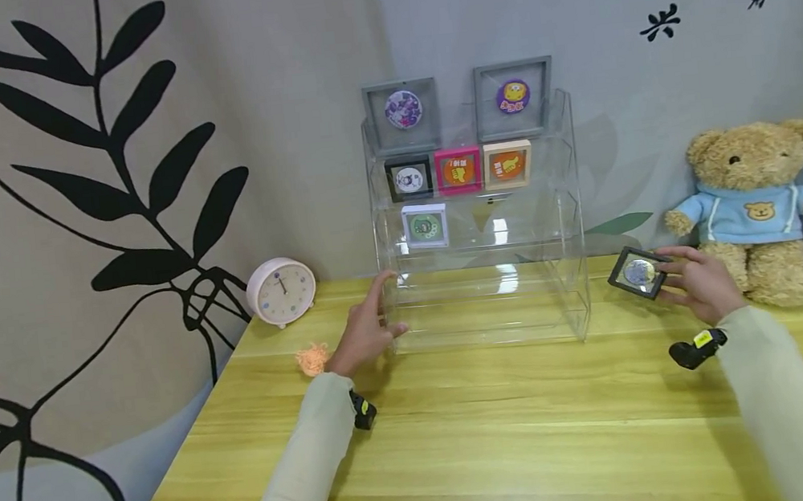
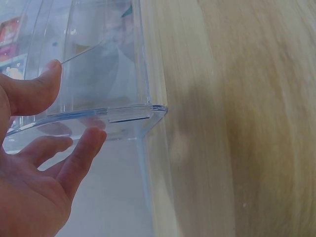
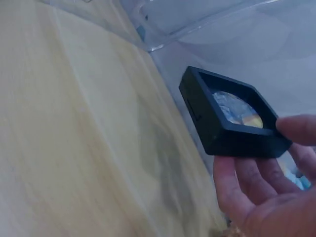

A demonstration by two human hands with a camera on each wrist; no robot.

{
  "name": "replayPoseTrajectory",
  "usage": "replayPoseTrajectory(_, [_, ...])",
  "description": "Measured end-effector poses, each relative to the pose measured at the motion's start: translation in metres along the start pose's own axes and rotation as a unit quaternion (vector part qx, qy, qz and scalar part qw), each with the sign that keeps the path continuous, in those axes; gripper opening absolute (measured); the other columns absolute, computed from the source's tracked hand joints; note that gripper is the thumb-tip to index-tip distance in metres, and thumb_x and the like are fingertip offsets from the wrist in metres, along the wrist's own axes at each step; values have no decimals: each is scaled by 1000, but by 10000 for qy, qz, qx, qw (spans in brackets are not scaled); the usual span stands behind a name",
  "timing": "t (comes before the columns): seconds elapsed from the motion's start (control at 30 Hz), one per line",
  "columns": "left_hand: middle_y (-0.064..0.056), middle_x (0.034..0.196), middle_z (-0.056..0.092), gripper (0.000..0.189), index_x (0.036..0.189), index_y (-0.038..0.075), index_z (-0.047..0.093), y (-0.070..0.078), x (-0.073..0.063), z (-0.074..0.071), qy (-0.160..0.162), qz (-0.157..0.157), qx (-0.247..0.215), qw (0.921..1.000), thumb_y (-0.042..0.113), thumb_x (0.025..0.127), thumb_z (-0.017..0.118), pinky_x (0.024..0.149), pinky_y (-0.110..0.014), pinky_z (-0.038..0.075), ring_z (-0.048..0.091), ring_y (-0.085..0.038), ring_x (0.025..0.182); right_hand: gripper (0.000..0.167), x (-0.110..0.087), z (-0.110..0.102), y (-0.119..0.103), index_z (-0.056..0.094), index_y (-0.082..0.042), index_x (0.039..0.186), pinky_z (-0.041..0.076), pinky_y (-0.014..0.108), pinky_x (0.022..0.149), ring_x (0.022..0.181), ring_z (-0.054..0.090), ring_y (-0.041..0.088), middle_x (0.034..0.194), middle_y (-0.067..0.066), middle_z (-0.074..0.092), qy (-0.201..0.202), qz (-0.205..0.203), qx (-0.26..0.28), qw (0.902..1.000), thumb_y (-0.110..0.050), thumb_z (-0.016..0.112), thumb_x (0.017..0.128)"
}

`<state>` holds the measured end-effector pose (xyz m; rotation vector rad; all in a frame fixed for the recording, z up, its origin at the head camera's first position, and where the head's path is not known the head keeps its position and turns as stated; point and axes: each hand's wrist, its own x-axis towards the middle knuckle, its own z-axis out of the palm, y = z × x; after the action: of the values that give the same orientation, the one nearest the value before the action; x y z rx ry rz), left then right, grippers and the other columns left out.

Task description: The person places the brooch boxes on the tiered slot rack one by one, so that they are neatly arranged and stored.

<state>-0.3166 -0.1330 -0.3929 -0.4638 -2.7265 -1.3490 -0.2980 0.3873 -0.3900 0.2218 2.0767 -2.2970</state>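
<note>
My right hand (image 1: 704, 283) holds a small black square display frame (image 1: 639, 271) by its edge, raised to the right of the clear stepped display rack (image 1: 482, 338). Inside the frame sits a round badge, blue and yellow in the right wrist view (image 3: 237, 109). The thumb lies on the frame's front rim, the fingers beneath. At the rack's lower left side is my left hand (image 1: 364, 328); its thumb and fingers grip round the clear side panel (image 2: 133, 114). Several framed badges stand on the upper tiers, among them a white frame (image 1: 427, 245) and a pink frame (image 1: 459, 190).
Two larger grey frames (image 1: 406, 147) (image 1: 517, 133) top the rack. A round pink clock (image 1: 282, 293) and an orange fuzzy ball (image 1: 313, 359) are on the left. A teddy bear (image 1: 759, 212) in a blue hoodie sits right, close behind my right hand. The wooden table (image 1: 506, 434) extends in front.
</note>
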Motion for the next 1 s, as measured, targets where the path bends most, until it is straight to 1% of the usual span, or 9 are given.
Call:
replayPoseTrajectory(0.07, [-29,144,53,92,149,43,31,0,0,0,18,18,20,10000,0,82,78,96,-58,58,59,-50,125,52,-2,1,-2,57,-29,121,64,26,72,85,68,6,97,-19,64,-185,-146,52,9997,9,31,98])
replayPoseTrajectory(0.2, [-30,142,54,92,150,41,31,1,-1,1,23,21,56,10000,0,83,78,98,-58,58,59,-50,124,37,-6,5,-5,61,-29,119,62,24,73,87,63,6,106,-13,58,-444,-561,123,9974,-2,39,105])
replayPoseTrajectory(0.3, [-30,141,55,92,150,42,30,2,-1,1,10,-8,57,10000,0,83,78,97,-58,58,60,-50,124,31,-9,10,-9,59,-26,125,61,21,75,93,60,4,112,-11,55,-582,-904,-111,9941,-8,45,105])
replayPoseTrajectory(0.4, [-30,142,54,93,149,43,31,3,-2,1,16,-21,21,10000,-1,82,77,97,-58,59,59,-50,125,30,-13,18,-16,56,-24,132,60,18,77,101,57,1,117,-13,54,-699,-1132,-449,9901,-13,49,105])
replayPoseTrajectory(0.53, [-30,144,53,93,149,43,31,3,-1,0,26,-17,-15,10000,-1,82,77,96,-57,59,58,-51,126,33,-20,29,-28,53,-18,137,59,17,78,105,56,1,121,-15,55,-853,-1290,-703,9855,-16,53,104])
replayPoseTrajectory(0.63, [-29,145,52,94,149,44,30,3,0,0,21,-34,-4,10000,-1,82,77,95,-58,59,57,-50,127,33,-27,36,-36,55,-15,136,59,17,77,101,57,2,118,-15,58,-873,-1412,-793,9829,-16,56,103])
replayPoseTrajectory(0.77, [-29,147,51,93,149,44,31,3,0,0,16,-53,-5,10000,-1,83,77,96,-58,58,57,-49,128,30,-34,39,-44,60,-17,131,58,19,74,96,57,4,114,-11,59,-949,-1523,-699,9813,-14,58,102])
replayPoseTrajectory(0.9, [-29,146,52,93,149,43,31,1,0,1,-2,-28,-104,9999,-3,82,76,96,-56,59,57,-49,128,29,-41,39,-49,61,-16,131,58,19,75,97,57,4,120,-9,55,-1168,-1581,-420,9796,-10,56,102])
replayPoseTrajectory(1.0, [-30,145,52,93,150,42,31,1,0,1,-1,8,-148,9999,-4,82,76,96,-56,59,57,-50,128,30,-45,46,-56,61,-15,132,59,18,77,100,58,3,123,-10,56,-1116,-1677,-579,9778,-11,56,102])
